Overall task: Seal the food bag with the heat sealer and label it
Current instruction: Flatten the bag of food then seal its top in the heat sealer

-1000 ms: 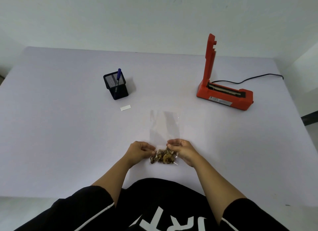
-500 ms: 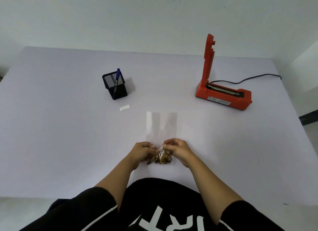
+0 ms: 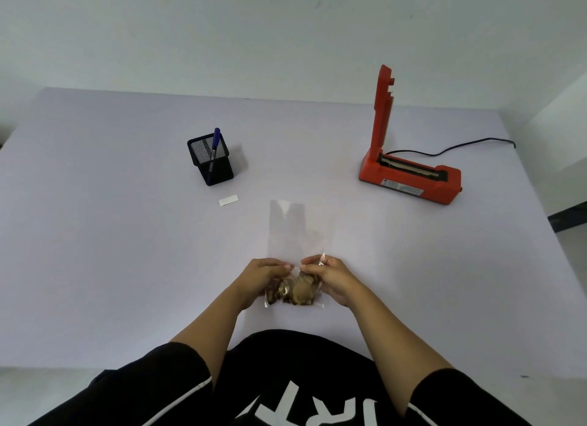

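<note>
The food bag [image 3: 295,235], brown pieces [image 3: 293,292] inside, was pinched closed-fingered by left hand [image 3: 263,276] and right hand [image 3: 330,276]; a pen [image 3: 214,149] stood in the mesh cup [image 3: 211,158] beyond the bag.

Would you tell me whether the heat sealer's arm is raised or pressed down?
Raised: the heat sealer has its arm standing upright, leaving the sealing strip exposed.

Plain room, one pale counter [image 3: 95,266] filling the middle of the frame.
Blank whitish wall [image 3: 254,28] across the top, soft even light, dark strip at far right edge.
</note>
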Demonstrator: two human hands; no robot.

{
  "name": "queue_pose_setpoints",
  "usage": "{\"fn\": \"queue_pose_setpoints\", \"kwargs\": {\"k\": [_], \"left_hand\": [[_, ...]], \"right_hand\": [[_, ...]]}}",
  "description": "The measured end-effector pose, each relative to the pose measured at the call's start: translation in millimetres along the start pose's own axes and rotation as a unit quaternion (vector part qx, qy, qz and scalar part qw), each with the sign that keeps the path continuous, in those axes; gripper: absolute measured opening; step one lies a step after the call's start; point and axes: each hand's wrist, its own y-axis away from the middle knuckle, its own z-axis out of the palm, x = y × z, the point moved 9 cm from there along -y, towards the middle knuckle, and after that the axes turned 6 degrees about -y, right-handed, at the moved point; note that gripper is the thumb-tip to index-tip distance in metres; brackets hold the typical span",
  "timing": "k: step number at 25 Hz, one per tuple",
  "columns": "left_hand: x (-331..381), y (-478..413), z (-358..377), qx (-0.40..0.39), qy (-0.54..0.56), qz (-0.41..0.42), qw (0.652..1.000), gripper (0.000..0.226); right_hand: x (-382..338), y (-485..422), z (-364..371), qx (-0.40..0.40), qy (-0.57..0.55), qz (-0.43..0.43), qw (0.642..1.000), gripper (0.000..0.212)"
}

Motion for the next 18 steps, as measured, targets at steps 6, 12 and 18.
{"fn": "queue_pose_setpoints", "kwargs": {"k": [6, 12, 18], "left_hand": [[12, 9, -3, 0.016, -0.035, 0.026, 0.999, 0.020], [26, 16, -9, 0.078, 0.036, 0.092, 0.992, 0.049], [30, 16, -4, 0.021, -0.052, 0.086, 0.995, 0.027]], "right_hand": [[-13, 7, -4, 0.025, 0.030, -0.039, 0.998, 0.052], [-24, 7, -5, 0.041, 0.040, -0.142, 0.988, 0.039], [-33, 10, -3, 0.002, 0.111, -0.147, 0.983, 0.014]]}}
